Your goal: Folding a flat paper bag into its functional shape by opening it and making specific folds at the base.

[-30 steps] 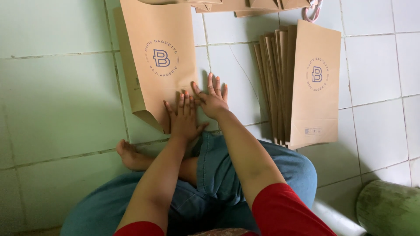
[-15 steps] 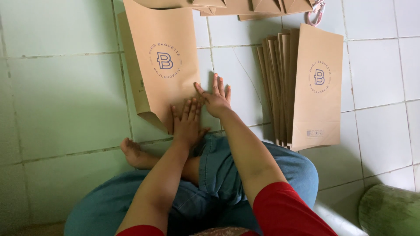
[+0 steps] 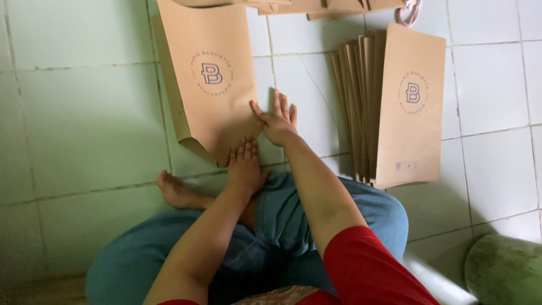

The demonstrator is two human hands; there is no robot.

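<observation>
The left hand point(image 3: 245, 164) lies flat, grip wide, fingers pressing the near corner of a brown paper bag point(image 3: 209, 79) on the tiled floor point(image 3: 84, 118). Just beyond, the right hand point(image 3: 278, 121) rests spread, seemingly touching the bag's right edge. Farther right lies a stack of similar bags point(image 3: 395, 107).

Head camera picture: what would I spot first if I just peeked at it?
Probably the big brown paper bag lying flat on the pale green tiled floor, with the left hand and right hand pressing its near corner. Next, the stack of matching bags off to the right.
</observation>
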